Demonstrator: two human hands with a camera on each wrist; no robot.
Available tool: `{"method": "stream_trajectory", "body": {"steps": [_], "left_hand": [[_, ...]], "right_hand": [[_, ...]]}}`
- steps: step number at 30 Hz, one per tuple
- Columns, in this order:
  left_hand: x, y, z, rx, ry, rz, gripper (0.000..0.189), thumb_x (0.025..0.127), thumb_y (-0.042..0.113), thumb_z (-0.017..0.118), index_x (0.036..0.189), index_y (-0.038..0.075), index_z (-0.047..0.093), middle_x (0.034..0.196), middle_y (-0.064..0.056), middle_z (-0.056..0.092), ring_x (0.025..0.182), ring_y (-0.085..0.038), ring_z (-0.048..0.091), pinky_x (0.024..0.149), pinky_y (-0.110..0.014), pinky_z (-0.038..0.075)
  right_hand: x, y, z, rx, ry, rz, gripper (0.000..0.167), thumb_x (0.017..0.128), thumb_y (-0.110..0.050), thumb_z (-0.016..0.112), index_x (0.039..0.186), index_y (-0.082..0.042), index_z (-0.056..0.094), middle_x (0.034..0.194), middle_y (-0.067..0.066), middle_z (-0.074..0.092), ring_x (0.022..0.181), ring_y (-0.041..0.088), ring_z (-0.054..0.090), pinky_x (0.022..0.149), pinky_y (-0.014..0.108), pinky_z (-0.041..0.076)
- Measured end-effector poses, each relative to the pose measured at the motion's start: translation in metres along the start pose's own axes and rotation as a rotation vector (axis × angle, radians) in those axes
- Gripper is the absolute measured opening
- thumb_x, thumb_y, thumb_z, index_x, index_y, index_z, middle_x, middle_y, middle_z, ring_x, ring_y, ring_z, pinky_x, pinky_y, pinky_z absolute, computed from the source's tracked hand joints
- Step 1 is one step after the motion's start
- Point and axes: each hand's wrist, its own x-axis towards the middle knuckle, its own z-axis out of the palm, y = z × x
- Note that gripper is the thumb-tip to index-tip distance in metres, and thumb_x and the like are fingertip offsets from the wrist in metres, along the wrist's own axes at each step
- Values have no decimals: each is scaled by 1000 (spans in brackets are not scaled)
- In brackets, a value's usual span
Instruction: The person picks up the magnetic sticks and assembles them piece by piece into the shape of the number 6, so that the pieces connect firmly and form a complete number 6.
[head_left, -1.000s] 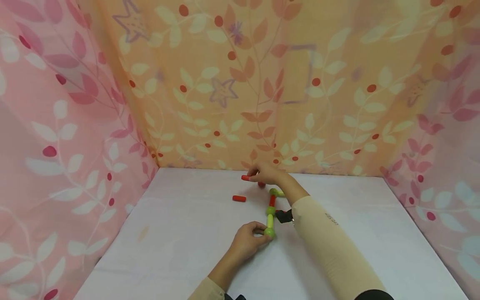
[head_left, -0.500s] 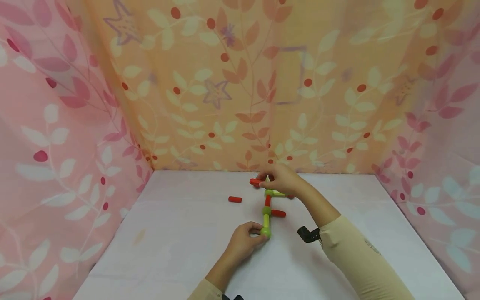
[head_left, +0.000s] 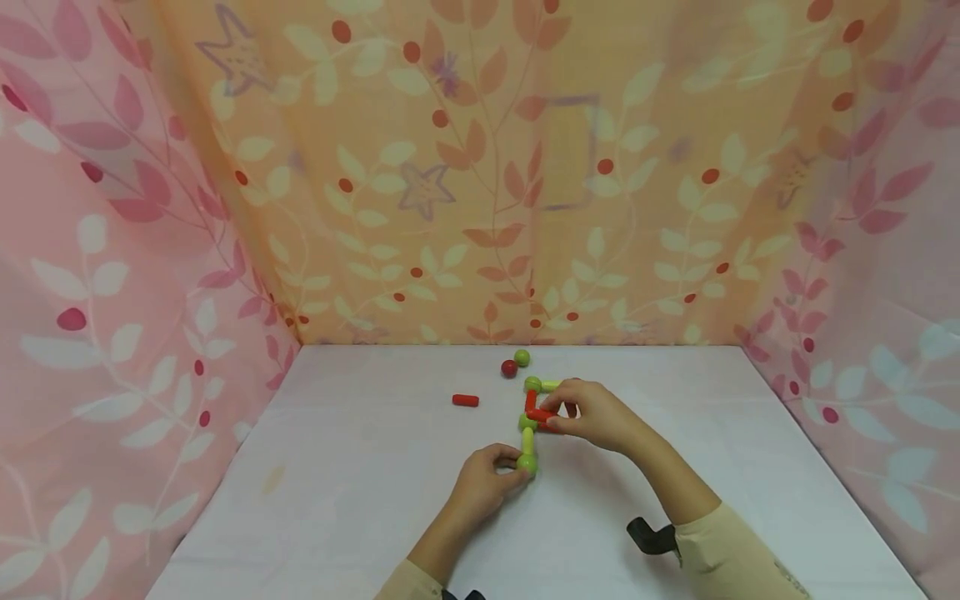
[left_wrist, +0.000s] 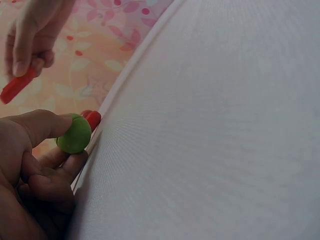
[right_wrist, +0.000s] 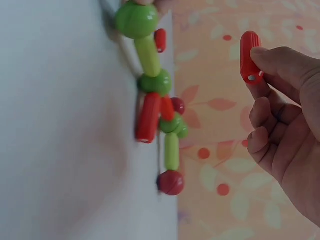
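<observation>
My left hand [head_left: 480, 485] pinches the green ball [head_left: 527, 464] at the near end of a joined toy chain of balls and rods. From that ball a yellow-green rod [right_wrist: 147, 56] runs to a second green ball [right_wrist: 156, 82], which has a red rod [right_wrist: 149, 117] sticking out sideways. Farther along come another green ball [head_left: 532, 384], a yellow-green rod [right_wrist: 171, 152] and a red end ball [right_wrist: 171, 183]. Between thumb and fingers, my right hand [head_left: 600, 417] holds a separate red rod [right_wrist: 249, 55], with a hole showing in its end, above the chain's middle.
A loose red rod [head_left: 465, 401] lies left of the chain on the white tabletop [head_left: 337, 467]. Behind the chain sit a loose red ball [head_left: 509, 368] and a green ball [head_left: 522, 357], close together. Flowered cloth walls [head_left: 375, 208] enclose the back and both sides.
My right hand has brought its red rod from the back of the table nearer to me, over the chain's middle, uncovering the loose balls. The left hand keeps its hold on the near green ball.
</observation>
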Motion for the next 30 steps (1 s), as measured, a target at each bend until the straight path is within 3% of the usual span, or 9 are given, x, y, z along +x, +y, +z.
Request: {"method": "stream_trajectory", "body": {"steps": [11,14,18,24,30], "left_hand": [[1,0,-1,-15,-4,6,28,71,39,76,93,28,63,85,15,62,87,-10,52,77,-34,42],[0,0,-1,-7,-4,7,28,71,40,76,93,29,63,84,15,62,87,-10,51,76,-33,42],[-1,1,-2,-1,-4,14,29,70,41,76,93,29,62,84,16,62,86,-10,52,75,-33,41],[-2,2,-2,3,-11,16,29,70,42,76,92,29,62,85,16,62,87,-10,52,77,-35,42],[-3,3,-3,-6,-7,15,30,70,42,76,93,28,62,85,16,62,88,-11,51,78,-36,41]], "right_hand": [[-33,26,31,53,-37,92,16,77,-31,72,92,-34,65,81,-17,58,73,13,52,59,25,43],[-38,31,37,82,-57,85,17,78,-29,73,93,-31,67,84,-16,60,75,14,52,61,24,44],[-43,39,44,99,-80,62,18,78,-25,72,94,-29,67,85,-14,61,74,14,53,62,24,44],[-46,48,53,130,-132,95,19,78,-27,72,95,-29,67,81,-14,60,70,10,51,60,24,44],[-48,52,59,135,-133,72,17,78,-28,72,94,-28,68,82,-14,60,71,9,52,61,23,44]]}}
